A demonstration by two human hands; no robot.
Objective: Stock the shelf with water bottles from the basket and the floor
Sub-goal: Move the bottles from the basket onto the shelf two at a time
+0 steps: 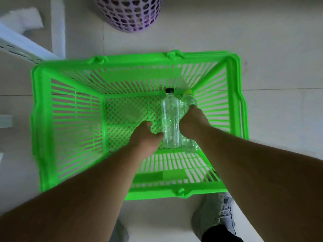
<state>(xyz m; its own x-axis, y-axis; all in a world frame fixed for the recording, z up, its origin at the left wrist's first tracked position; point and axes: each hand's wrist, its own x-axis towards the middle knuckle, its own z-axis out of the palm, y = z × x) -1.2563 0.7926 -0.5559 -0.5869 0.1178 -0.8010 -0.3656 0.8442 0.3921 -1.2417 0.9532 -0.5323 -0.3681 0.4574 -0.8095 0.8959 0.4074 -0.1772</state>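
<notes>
A bright green plastic basket (52,119) stands on the floor below me. Two clear water bottles lie side by side at its bottom right. The black-capped bottle (170,117) lies left of the yellow-green-capped bottle (187,102). My left hand (145,135) reaches into the basket and its fingers touch the lower left side of the black-capped bottle. My right hand (192,121) is closed over the yellow-green-capped bottle and hides most of it. The rest of the basket floor is bare.
A white shelf frame (26,46) stands at the upper left. A purple perforated laundry basket (129,13) sits on the pale tiled floor beyond the green basket. My grey shoe (218,215) is just behind the basket's near rim.
</notes>
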